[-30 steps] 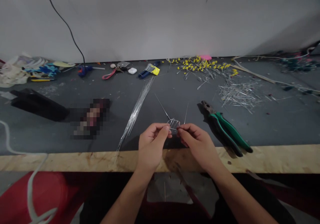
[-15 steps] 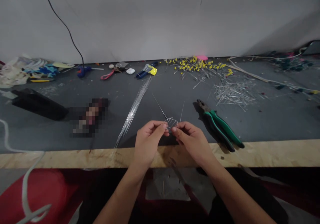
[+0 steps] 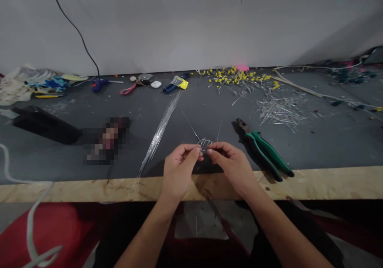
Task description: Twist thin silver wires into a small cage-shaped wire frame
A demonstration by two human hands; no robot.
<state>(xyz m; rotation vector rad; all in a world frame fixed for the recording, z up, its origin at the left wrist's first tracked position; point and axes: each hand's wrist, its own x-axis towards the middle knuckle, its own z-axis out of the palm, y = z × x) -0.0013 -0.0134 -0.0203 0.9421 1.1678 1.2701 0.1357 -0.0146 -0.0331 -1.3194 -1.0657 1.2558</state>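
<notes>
Between my hands, just above the front of the dark tabletop, is a small wire frame (image 3: 205, 143) made of thin silvery wires with crosspieces. My left hand (image 3: 181, 166) pinches its left side between thumb and fingers. My right hand (image 3: 231, 164) pinches its right side the same way. Two long wire ends stick up and away from the frame, one leaning left and one leaning right. Parts of the frame are hidden behind my fingertips. Green-handled pliers (image 3: 265, 150) lie right of my right hand. A bundle of straight wires (image 3: 160, 130) lies left of my left hand.
A pile of short bent wires (image 3: 281, 110) lies at the right, with yellow-tipped wires (image 3: 236, 77) behind it. A black box-like object (image 3: 44, 124) stands left. A blue glue gun (image 3: 98, 85) is near the wall. Wood edging (image 3: 98, 190) runs along the table's front.
My right hand has shifted slightly up and its fingers have moved along the right side of the wire frame. The left hand stays almost in place.
</notes>
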